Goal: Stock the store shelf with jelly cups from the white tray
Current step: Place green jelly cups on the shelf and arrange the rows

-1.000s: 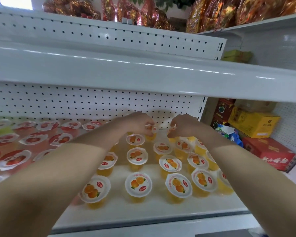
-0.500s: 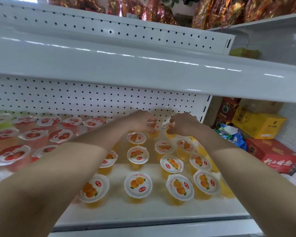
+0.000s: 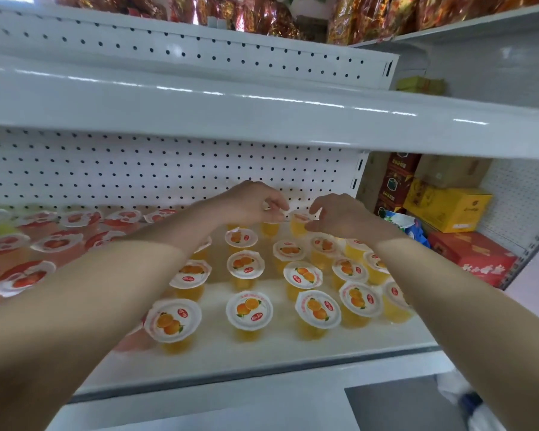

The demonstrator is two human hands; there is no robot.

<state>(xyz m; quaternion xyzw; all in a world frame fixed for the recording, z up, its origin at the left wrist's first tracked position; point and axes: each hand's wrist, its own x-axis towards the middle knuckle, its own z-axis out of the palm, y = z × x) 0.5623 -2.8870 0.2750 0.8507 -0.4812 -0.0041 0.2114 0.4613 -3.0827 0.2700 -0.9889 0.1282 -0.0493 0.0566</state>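
Both my arms reach to the back of the white shelf (image 3: 218, 349). My left hand (image 3: 252, 203) pinches the lid of an orange jelly cup (image 3: 269, 229) standing in the back row. My right hand (image 3: 339, 216) has thumb and forefinger on the rim of another orange jelly cup (image 3: 297, 223) just to the right of it. Several orange jelly cups (image 3: 249, 309) stand upright in rows in front of them. The white tray is not in view.
Red jelly cups (image 3: 56, 244) fill the shelf's left part, under my left forearm. The pegboard back wall (image 3: 137, 169) is right behind the hands and an upper shelf (image 3: 262, 119) overhangs. A yellow box (image 3: 445, 206) and a red box (image 3: 473, 256) sit on the neighbouring shelf at the right.
Both hands have lowered their cups onto the shelf's back row by the pegboard. The right hand's fingers have loosened around its cup. The view has tilted slightly.
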